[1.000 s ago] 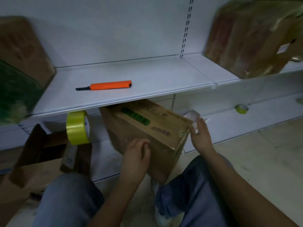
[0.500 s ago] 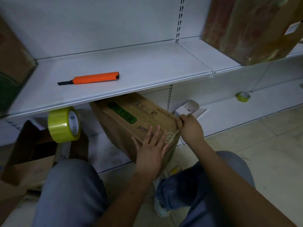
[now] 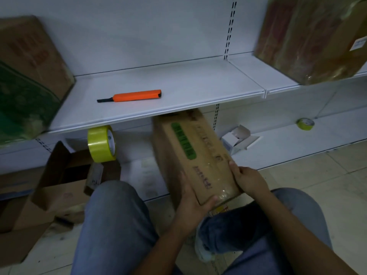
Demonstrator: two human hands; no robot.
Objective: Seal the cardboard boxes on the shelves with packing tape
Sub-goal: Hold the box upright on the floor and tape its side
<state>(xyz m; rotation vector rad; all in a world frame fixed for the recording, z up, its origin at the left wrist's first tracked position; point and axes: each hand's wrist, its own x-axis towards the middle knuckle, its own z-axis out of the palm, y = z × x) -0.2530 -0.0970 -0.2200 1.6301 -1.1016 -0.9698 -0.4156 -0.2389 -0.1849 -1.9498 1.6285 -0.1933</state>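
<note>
A long cardboard box [image 3: 190,147] with a green label and clear tape over its near end lies tilted on the bottom shelf, its far end under the middle shelf. My left hand [image 3: 193,197] grips its near left corner, thumb on top. My right hand [image 3: 248,178] grips its near right edge. A yellow tape roll [image 3: 102,143] stands on edge on an open box [image 3: 59,175] to the left. An orange box cutter [image 3: 131,95] lies on the middle shelf [image 3: 198,84].
Large cardboard boxes stand on the middle shelf at far left [image 3: 29,72] and upper right [image 3: 313,36]. A small white open carton [image 3: 238,138] and a second tape roll [image 3: 305,124] lie on the bottom shelf at right. My knees fill the foreground over a tiled floor.
The box has turned lengthwise toward me and slid out from under the shelf. My left hand moved from flat on its top to its near left corner; my right hand moved to the right edge.
</note>
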